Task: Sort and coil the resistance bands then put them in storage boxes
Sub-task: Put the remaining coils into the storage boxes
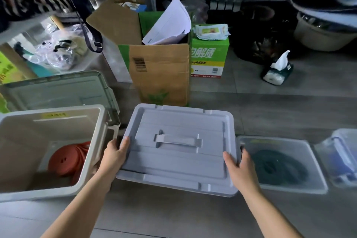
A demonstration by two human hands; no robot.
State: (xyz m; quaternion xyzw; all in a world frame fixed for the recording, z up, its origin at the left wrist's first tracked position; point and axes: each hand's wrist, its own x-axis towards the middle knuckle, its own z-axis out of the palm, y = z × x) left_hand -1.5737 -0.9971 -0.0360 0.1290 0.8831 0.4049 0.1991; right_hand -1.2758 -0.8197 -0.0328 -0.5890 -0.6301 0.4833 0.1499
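Observation:
A grey lid (179, 121) with a flat handle (177, 140) lies on a box in the middle of the floor. My left hand (115, 155) grips its left edge, thumb on top. My right hand (238, 168) holds the right edge the same way. To the left stands an open white box (92, 160) with a coiled red-orange band (67, 160) at its bottom. On the right a clear box (316, 170) holds a coiled dark green band (278, 166). Further right is a small clear container (326, 150) with blue bands (342, 160) inside.
A translucent lid (58, 89) lies behind the white box. An open cardboard carton (160, 71) with papers stands behind the grey lid, next to a green box (209, 58). A tissue pack (278, 71) lies on the grey floor at right. Bags and clutter fill the back left.

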